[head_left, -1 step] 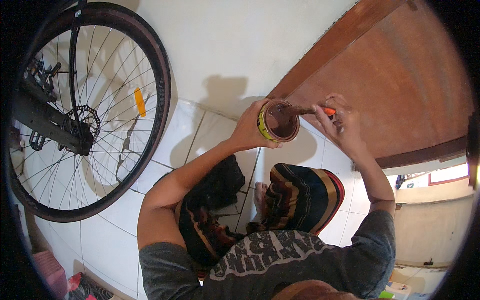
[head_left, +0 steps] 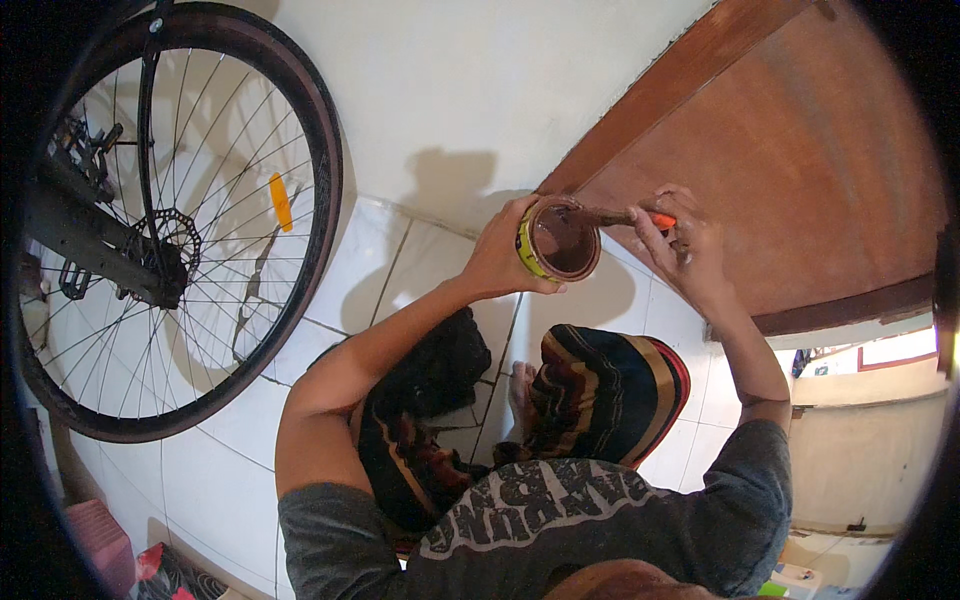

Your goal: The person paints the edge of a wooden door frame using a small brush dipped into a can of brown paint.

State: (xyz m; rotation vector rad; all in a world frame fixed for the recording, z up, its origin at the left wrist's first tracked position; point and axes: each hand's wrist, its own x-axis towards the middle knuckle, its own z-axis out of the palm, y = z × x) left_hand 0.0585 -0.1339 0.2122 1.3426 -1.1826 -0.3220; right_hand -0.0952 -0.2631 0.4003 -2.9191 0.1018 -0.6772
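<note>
My left hand (head_left: 496, 258) is wrapped round a small open can (head_left: 529, 258) with a yellow-green label. The can is tilted so its mouth shows, and brown paint (head_left: 562, 250) coats its inside. Between the thumb and fingers of my right hand (head_left: 692, 252) is a paintbrush (head_left: 610, 216) with an orange part on its handle. Its brown-smeared head reaches over the can's rim on the upper right side. Whether the bristle tip touches the paint is hard to make out.
A brown wooden door (head_left: 790, 170) in a darker frame (head_left: 640, 95) stands right of the can. White wall (head_left: 440, 80) lies ahead. On the left is a bicycle wheel (head_left: 325, 190) over white floor tiles (head_left: 225, 400). My bent knees in striped cloth (head_left: 610, 390) are below the can.
The paintbrush has shifted very slightly to the right. Both hands and the can are almost where they were.
</note>
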